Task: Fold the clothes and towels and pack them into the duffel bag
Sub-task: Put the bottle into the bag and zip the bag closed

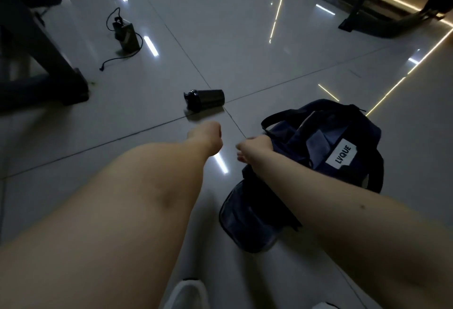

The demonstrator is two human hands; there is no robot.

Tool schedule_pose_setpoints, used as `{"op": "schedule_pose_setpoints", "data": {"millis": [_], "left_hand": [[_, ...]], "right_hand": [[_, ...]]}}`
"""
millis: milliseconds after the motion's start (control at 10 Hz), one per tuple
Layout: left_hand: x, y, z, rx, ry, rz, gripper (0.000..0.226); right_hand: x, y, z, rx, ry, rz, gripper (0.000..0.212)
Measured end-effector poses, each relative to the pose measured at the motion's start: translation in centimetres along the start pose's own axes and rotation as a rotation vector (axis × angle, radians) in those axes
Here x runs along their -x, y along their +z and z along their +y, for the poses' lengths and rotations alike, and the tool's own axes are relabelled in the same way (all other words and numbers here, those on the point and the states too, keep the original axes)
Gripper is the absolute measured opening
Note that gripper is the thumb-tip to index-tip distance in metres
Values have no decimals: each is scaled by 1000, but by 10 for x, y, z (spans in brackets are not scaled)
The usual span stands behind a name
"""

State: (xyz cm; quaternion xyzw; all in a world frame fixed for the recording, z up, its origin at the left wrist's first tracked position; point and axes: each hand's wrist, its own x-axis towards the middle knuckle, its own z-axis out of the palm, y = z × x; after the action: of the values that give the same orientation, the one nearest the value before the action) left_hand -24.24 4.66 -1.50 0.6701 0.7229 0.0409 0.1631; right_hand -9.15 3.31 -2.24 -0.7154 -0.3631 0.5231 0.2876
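right forearm [343, 201] across duffel bag [326, 144], long axis near-left to far-right

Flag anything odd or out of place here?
The dark bottle lies tipped on its side on the floor, beyond the left hand; no spill shows. A small box with a loose cable stands farther back. No clothes or towels visible.

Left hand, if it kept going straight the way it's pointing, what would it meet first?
Probably the shaker bottle lying on the floor; how high the left hand is, I cannot tell.
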Motion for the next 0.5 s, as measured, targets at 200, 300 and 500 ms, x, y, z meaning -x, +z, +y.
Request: {"op": "schedule_pose_setpoints", "data": {"millis": [200, 300, 500], "left_hand": [[-85, 1, -27, -13, -47, -62, 16], [-128, 5, -40, -38, -52, -18, 24], [-198, 16, -73, -73, -118, 160, 59]], "right_hand": [[-76, 33, -48, 293, -145, -60, 26], [-121, 56, -70, 407, -256, -82, 37], [-199, 101, -90, 698, -526, -96, 56]]}}
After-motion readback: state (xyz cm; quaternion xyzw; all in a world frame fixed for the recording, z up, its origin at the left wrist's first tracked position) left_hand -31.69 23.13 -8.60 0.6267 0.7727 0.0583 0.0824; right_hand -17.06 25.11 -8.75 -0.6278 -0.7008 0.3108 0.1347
